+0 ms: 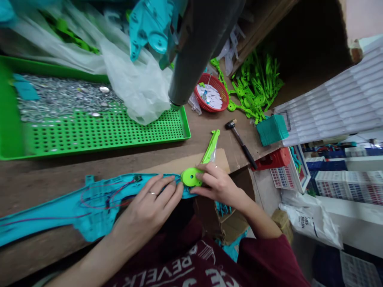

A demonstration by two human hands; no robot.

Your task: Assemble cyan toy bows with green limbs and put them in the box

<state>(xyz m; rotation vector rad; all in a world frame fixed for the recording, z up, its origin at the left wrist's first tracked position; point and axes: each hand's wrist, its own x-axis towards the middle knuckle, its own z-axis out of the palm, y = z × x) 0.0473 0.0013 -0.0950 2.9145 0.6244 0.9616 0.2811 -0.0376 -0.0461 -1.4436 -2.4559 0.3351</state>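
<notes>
**A:** Where were my hands at that point?

**B:** Both down on the bench [54, 175]. My left hand [149, 207] lay flat, fingers together, pressing on the long turquoise shell [68, 207]. I'd say that was to pin it, since the shell lay open side up with its red wires [101, 195] exposed and would slide otherwise.

**A:** And the right?

**B:** My right hand [217, 185] was pinched on the green part [197, 169], thumb and fingers closed around its round end, right at the tip of the shell. The part's long arm pointed away from me, over a sheet of cardboard [185, 161].

**A:** So the two pieces were touching?

**B:** The round end sat against the shell's tip; whether it had seated, I couldn't tell, the fingers covered the joint.

**A:** Anything within reach?

**B:** A small hammer [241, 141] just beyond the cardboard, handle towards me. A red basket [211, 93] of white pieces further back, next to a heap of green parts [257, 85]. To the left, a green perforated tray [98, 131] of small metal discs, kept well apart from the work.
</notes>
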